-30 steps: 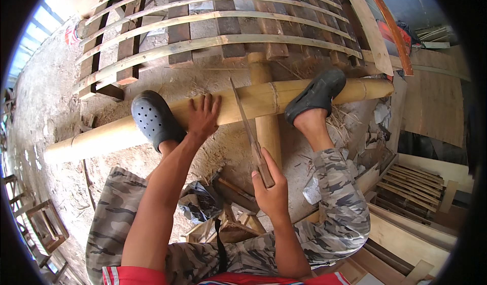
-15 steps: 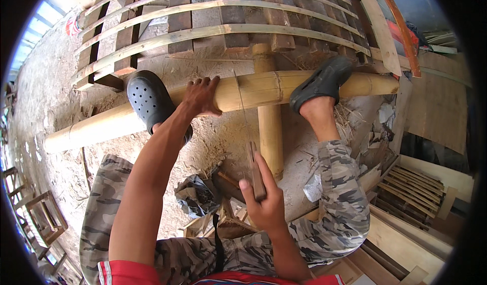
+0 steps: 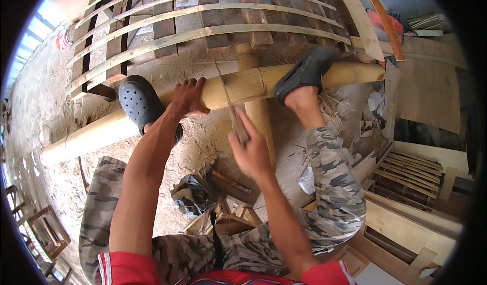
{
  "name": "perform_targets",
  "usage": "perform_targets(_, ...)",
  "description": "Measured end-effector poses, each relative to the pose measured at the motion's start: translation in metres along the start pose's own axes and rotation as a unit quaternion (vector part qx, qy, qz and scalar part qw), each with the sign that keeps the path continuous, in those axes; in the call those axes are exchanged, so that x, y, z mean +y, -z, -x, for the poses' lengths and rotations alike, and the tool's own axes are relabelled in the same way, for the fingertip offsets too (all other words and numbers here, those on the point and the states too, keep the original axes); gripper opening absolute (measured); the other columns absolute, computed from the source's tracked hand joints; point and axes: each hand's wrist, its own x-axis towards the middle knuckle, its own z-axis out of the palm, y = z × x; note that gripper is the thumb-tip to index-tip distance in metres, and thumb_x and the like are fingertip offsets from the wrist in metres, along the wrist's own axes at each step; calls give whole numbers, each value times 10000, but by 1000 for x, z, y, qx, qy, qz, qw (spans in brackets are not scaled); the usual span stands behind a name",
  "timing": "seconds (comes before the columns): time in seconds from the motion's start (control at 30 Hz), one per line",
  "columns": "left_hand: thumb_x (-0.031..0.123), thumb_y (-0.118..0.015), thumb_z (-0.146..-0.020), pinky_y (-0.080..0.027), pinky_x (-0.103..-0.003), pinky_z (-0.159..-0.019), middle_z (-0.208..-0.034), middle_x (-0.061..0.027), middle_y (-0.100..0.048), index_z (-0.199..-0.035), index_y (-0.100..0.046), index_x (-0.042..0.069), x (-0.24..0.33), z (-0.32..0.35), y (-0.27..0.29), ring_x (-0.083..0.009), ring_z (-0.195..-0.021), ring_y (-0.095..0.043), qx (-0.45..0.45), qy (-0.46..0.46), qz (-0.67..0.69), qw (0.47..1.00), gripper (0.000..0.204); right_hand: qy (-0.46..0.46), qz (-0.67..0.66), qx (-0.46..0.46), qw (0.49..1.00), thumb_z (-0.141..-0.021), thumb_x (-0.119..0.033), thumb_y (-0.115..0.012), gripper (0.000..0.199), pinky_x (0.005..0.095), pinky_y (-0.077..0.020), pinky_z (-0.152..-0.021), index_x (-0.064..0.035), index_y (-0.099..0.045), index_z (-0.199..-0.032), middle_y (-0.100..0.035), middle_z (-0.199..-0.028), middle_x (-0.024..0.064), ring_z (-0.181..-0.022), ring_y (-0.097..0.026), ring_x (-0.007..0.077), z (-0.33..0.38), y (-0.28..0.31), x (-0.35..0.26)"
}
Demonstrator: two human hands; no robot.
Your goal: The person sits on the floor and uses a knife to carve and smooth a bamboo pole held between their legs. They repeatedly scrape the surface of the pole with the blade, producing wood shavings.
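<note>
A thick bamboo pole (image 3: 238, 90) lies across the sandy ground, resting on a short upright bamboo stub (image 3: 259, 117). Both my feet in dark clogs press on it, the left one (image 3: 139, 102) and the right one (image 3: 303, 74). My left hand (image 3: 186, 98) lies flat on the pole between the clogs. My right hand (image 3: 248, 150) grips the handle of a long blade (image 3: 227, 100), whose edge meets the pole just right of my left hand. The hand and blade are blurred.
A slatted bamboo frame (image 3: 203, 31) lies beyond the pole. Wooden boards and slats (image 3: 411, 173) are stacked at the right. A dark bag (image 3: 190, 196) and wood scraps (image 3: 231, 219) sit between my knees. Small wooden frames (image 3: 43, 229) stand at the lower left.
My right hand drew the blade back toward my body, then swung it forward again onto the pole. My left hand stayed on the pole.
</note>
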Motion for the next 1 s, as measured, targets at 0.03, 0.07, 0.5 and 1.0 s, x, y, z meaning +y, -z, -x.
perform_targets(0.03, 512, -906, -535, -459, -561, -1046, -1347, -224, -589, -1496, -414, 135, 1, 6, -6, -433, -1274, -562, -3, 0, 0, 1000, 1144, 0, -20, 1, 1000, -942, -90, -633, 626, 391, -498, -1043, -32, -460, -1541, -605, -1408, 284, -1303, -616, 372, 32, 8, -7)
perform_targets(0.07, 508, -907, -536, -463, -559, -1038, -1333, -223, -595, -1489, -419, 134, -5, 20, -10, -433, -1264, -566, -2, 5, -2, 1000, 1134, -1, -51, -4, 999, -945, -72, -625, 628, 391, -475, -1083, -10, -449, -1545, -581, -1449, 277, -1348, -587, 366, 64, 12, -20)
perform_targets(0.5, 492, -923, -516, -481, -548, -1019, -1316, -219, -600, -1476, -439, 136, 15, 12, -12, -426, -1271, -559, 5, 3, 2, 1000, 1132, -103, 27, 0, 994, -937, -136, -641, 619, 411, -543, -736, -143, -497, -1540, -753, -1014, 163, -765, -683, 296, -74, -33, 28)
perform_targets(1.0, 457, -901, -528, -468, -535, -1070, -1356, -217, -575, -1496, -412, 120, 16, 1, 4, -436, -1286, -548, -28, 12, 11, 999, 1136, -104, -11, 1, 994, -931, -147, -633, 619, 366, -504, -993, -106, -502, -1534, -666, -1336, 237, -1194, -665, 298, -101, -34, 33)
